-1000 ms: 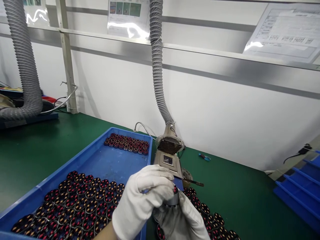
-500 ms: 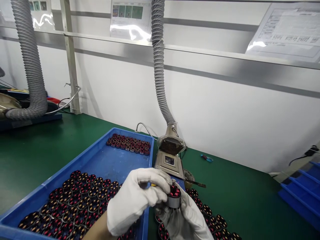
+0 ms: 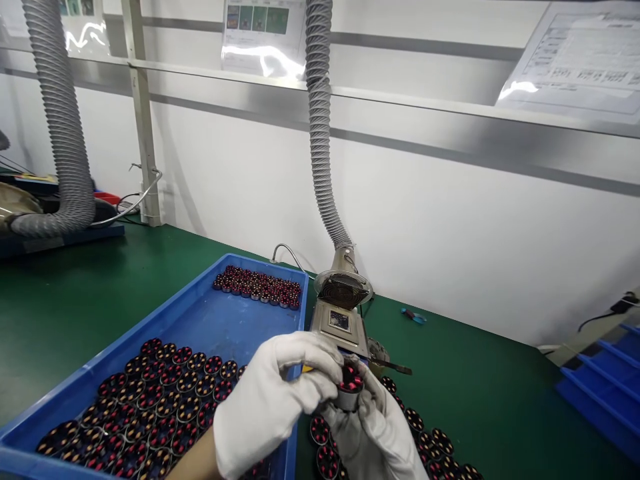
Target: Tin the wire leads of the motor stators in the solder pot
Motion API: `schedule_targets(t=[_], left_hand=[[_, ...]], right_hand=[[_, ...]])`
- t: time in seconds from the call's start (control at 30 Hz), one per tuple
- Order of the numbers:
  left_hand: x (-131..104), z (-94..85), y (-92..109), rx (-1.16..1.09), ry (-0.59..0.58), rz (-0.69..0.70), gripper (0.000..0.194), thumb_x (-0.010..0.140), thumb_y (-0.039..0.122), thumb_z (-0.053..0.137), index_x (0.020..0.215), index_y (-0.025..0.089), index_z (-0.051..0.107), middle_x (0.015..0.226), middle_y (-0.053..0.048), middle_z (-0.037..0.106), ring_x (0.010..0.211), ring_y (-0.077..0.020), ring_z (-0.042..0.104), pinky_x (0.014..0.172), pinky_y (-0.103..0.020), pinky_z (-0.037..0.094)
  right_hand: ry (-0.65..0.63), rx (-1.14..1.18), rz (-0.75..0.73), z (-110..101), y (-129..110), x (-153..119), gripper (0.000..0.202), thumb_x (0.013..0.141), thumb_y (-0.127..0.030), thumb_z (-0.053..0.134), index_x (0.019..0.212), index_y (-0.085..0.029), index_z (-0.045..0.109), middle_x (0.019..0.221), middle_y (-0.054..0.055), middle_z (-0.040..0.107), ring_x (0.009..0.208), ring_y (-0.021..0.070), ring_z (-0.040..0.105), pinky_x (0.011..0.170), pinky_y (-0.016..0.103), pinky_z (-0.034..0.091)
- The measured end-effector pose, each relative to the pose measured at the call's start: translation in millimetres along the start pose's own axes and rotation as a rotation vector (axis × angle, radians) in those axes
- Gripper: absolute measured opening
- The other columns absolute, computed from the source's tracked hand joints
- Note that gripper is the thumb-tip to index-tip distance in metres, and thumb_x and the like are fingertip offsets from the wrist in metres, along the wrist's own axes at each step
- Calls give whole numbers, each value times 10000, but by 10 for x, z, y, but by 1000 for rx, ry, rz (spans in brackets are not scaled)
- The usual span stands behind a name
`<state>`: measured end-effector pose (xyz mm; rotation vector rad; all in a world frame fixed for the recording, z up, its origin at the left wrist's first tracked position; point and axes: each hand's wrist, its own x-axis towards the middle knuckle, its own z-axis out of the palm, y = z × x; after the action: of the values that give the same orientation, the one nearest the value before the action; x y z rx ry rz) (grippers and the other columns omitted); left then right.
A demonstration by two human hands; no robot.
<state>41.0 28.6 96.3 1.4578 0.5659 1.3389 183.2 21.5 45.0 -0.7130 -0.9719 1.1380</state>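
Both my hands wear white gloves and meet around one small motor stator (image 3: 349, 398), a grey metal ring with red and black windings inside. My left hand (image 3: 280, 393) pinches at the stator's upper left edge with thumb and fingers. On the other side, my right hand (image 3: 383, 423) grips the ring from below and the right, its glove greyed at the fingers. The stator is tilted so its open top faces me. Exactly what the left fingertips touch on its rim is hard to make out.
A blue tray (image 3: 215, 327) on the left holds several rows of similar stators. Behind my hands stands a metal solder pot (image 3: 340, 323) under a fume hose (image 3: 320, 133). More stators (image 3: 425, 440) lie on the green table at right. Blue-handled cutters (image 3: 413, 316) and blue bins (image 3: 605, 393) are farther right.
My right fingers have curled further over the stator's top and right edge. The stator has shifted very slightly right; my left hand keeps nearly the same pose.
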Motion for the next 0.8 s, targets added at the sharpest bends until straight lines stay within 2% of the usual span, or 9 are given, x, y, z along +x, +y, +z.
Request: schedule_targets(t=[0.13, 0.2, 0.27, 0.37, 0.43, 0.6, 0.67, 0.73, 0.8], left_hand=[[-61, -31, -15, 3, 101, 160, 258, 661, 36, 568, 689, 249, 711, 855, 5, 692, 933, -163, 590, 809, -209, 459], [-43, -48, -23, -51, 165, 74, 265, 676, 73, 598, 810, 267, 719, 928, 5, 687, 800, -129, 606, 673, -176, 471], [-4, -26, -45, -131, 93, -105, 372, 648, 113, 647, 989, 255, 692, 959, -23, 682, 633, -100, 579, 530, -168, 440], [31, 87, -112, -236, -87, -237, 340, 663, 202, 692, 1003, 200, 699, 890, -48, 704, 681, -133, 601, 623, -204, 479], [26, 173, -170, -338, 4, -196, 152, 727, 261, 676, 855, 207, 738, 841, -30, 720, 782, -142, 622, 743, -202, 479], [24, 159, -198, -527, 308, -1, 32, 671, 208, 715, 661, 233, 731, 744, 25, 719, 817, -138, 637, 830, -197, 474], [45, 99, -135, -491, 284, -58, 204, 612, 117, 707, 770, 243, 743, 791, 24, 722, 739, -124, 638, 721, -184, 500], [65, 78, -70, -414, 170, -225, 394, 537, 3, 665, 857, 220, 739, 751, 8, 715, 548, -79, 582, 516, -146, 457], [74, 106, -39, -350, 127, -344, 361, 493, -33, 625, 757, 182, 745, 654, 7, 692, 482, -58, 530, 457, -132, 410]], right_hand=[[102, -155, -275, 6, 67, 22, 312, 636, -355, 764, 899, -214, 672, 816, 72, 738, 705, 219, 700, 604, 308, 589], [150, -269, -466, 34, 83, -6, 311, 654, -252, 755, 941, -225, 639, 896, 70, 731, 736, 197, 702, 578, 260, 583], [230, -421, -694, 100, 110, -47, 285, 675, -138, 713, 926, -230, 613, 997, 62, 696, 829, 185, 688, 610, 245, 578], [365, -671, -1045, 237, 176, -88, 275, 673, -7, 643, 846, -219, 612, 1049, 42, 640, 918, 181, 650, 719, 284, 564], [401, -770, -1174, 294, 220, -93, 313, 648, 42, 635, 834, -209, 612, 1047, 44, 627, 911, 191, 646, 735, 318, 565], [430, -803, -1110, 176, 269, -110, 372, 641, 33, 656, 901, -224, 587, 1074, 72, 612, 886, 230, 656, 616, 334, 588], [403, -812, -1073, 90, 269, -136, 377, 654, 2, 665, 940, -228, 577, 1099, 88, 610, 882, 237, 660, 586, 324, 588], [374, -808, -1045, 41, 265, -162, 385, 665, -12, 667, 959, -238, 562, 1114, 85, 614, 892, 234, 658, 602, 326, 585], [340, -812, -1028, 47, 254, -177, 396, 679, -4, 654, 975, -245, 548, 1128, 73, 610, 941, 230, 641, 665, 349, 577]])
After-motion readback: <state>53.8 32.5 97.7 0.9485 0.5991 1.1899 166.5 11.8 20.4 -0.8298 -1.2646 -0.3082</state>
